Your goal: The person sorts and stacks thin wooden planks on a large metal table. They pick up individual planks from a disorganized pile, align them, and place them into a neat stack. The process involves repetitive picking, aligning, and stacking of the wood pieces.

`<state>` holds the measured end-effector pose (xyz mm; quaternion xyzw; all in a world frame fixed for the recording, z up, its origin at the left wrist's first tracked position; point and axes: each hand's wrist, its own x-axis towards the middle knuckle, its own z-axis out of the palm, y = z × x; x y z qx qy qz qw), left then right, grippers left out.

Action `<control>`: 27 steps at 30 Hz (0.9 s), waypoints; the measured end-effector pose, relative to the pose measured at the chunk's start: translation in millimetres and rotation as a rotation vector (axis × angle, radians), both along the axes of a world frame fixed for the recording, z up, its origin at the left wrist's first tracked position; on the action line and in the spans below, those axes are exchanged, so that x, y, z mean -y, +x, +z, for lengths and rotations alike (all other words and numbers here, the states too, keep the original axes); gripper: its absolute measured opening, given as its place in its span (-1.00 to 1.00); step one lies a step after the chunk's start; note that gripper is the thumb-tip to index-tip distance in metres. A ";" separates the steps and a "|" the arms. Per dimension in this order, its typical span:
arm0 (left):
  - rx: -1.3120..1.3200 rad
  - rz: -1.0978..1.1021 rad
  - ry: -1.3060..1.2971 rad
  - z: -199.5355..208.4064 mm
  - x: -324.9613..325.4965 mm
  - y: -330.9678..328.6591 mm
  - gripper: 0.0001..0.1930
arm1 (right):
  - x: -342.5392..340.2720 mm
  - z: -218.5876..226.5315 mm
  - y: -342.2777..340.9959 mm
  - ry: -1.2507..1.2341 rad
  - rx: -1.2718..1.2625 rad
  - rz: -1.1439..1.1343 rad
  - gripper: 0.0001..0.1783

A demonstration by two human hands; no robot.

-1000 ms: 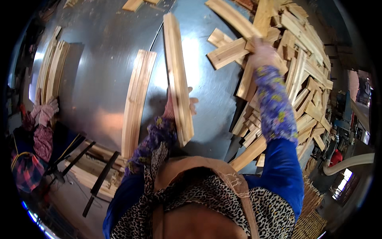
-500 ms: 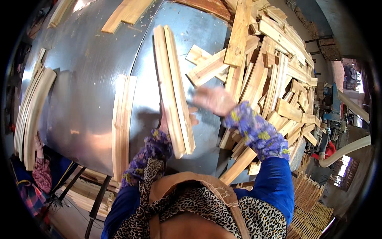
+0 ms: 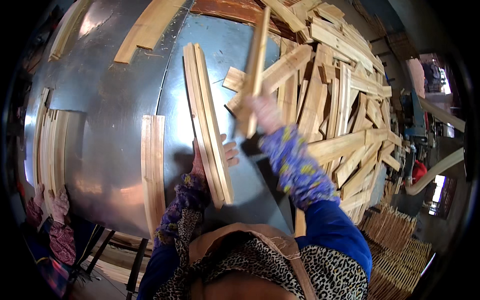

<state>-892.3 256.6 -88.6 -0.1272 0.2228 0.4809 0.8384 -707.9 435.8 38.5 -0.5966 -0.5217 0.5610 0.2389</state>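
My left hand [image 3: 230, 151] supports two long, narrow wooden boards [image 3: 204, 117] from below, its fingers showing past their right side. The pair stands slanted over the metal table, side by side, the far ends higher in the picture. My right hand [image 3: 265, 111] is closed around a single wooden board [image 3: 258, 57], which is blurred and held upright beside the pile. A few stacked boards [image 3: 153, 170] lie on the table to the left of my left arm.
A heap of loose wooden boards [image 3: 315, 95] covers the right side of the metal table [image 3: 120, 95]. Another person's hands [image 3: 59, 205] hold a bundle of boards [image 3: 54, 150] at the far left. A wide plank [image 3: 150, 27] lies at the back. Machinery with a pale hose [image 3: 437, 170] stands at the right.
My right hand, empty before, has taken hold of a board from the pile and moved left with it. The left hand's pair of boards has shifted slightly left. The other person's bundle has turned more upright.
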 end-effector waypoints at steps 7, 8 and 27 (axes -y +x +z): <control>0.234 0.099 -0.098 -37.6 31.6 -25.2 0.14 | 177.7 -9.0 -35.8 0.040 0.386 0.288 -0.15; 0.254 0.097 -0.090 -51.8 38.6 -32.3 0.15 | 183.2 -20.7 -29.5 0.099 0.262 0.366 -0.17; -0.137 -0.139 0.048 5.4 42.3 -32.7 0.04 | 169.9 -61.3 6.7 0.006 -0.299 -0.129 -0.09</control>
